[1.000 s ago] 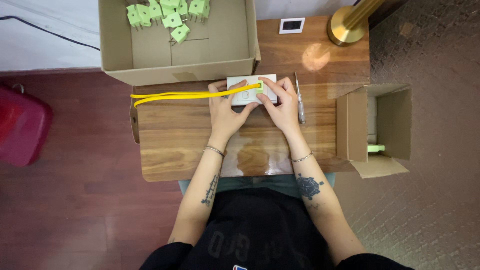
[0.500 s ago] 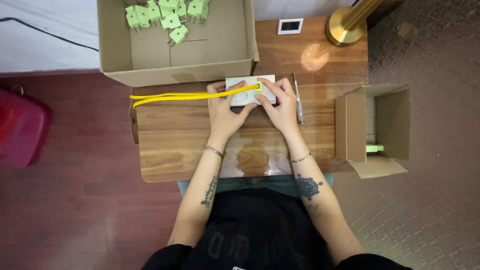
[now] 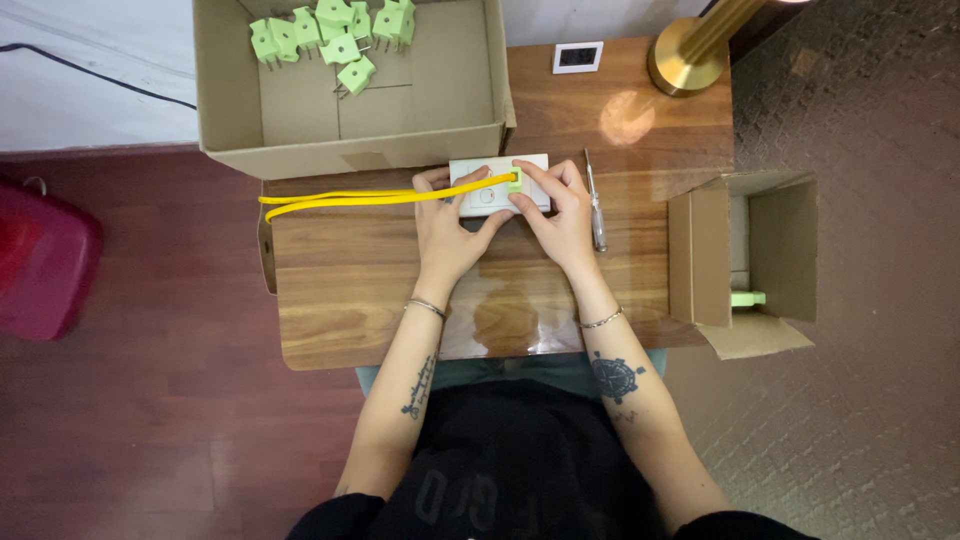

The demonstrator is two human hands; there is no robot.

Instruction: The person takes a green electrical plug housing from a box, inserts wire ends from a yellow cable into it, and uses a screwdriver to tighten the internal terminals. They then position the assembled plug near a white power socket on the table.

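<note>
Hands meet right over the socket plate (image 3: 497,186), a white oblong lying flat near the far edge of the counter (image 3: 350,290), its long axis running left to right. The left hand (image 3: 447,222) comes at it from the near left, fingers curled onto the plate's left half, pressing it down rather than lifting it. The right hand (image 3: 556,208) covers the right half, and its fingertips pinch the little green plug (image 3: 515,180) sitting on the plate's upper middle. That plug is the hinge of it all: the right hand is the one on it, the left only steadies.

From the plug a yellow cable (image 3: 350,198) runs off to the left, doubled on itself, almost parallel to the plate's long side, passing under the left thumb and out past the counter's edge. It lies along the front wall of the big box (image 3: 225,90), which touches or nearly touches the plate's far side. More green plugs (image 3: 335,35) lie heaped in that box's far corner.

Just right of the right hand, a screwdriver (image 3: 594,200) lies pointing away, close but untouched. Further right, a small box (image 3: 745,265) on its side, one green plug inside. Lamp base (image 3: 685,65) and a small white device (image 3: 578,57) stand well clear at the back.
</note>
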